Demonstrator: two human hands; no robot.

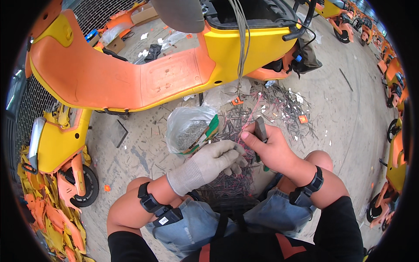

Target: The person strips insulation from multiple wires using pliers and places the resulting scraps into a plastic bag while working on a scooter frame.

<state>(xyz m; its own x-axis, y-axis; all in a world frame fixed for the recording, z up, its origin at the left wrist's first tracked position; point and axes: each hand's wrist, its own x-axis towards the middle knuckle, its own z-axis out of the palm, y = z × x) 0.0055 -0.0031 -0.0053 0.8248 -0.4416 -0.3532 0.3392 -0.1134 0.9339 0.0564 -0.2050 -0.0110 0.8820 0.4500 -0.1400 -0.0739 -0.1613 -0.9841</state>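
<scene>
Seen from my head, my bare right hand is wrapped around a dark tool above scattered dark scraps, while my gloved left hand, half-curled, contents unclear, is beside an open plastic bag.

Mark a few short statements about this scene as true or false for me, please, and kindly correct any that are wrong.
1. The right hand holds a dark tool. True.
2. Both hands wear gloves. False: only the left hand wears one, a pale glove; the right is bare.
3. The plastic bag has many thin pieces in it. True.
4. The big scooter body in front of the person is blue and white. False: it is yellow and orange.
5. Dark scraps lie scattered on the floor. True.
</scene>
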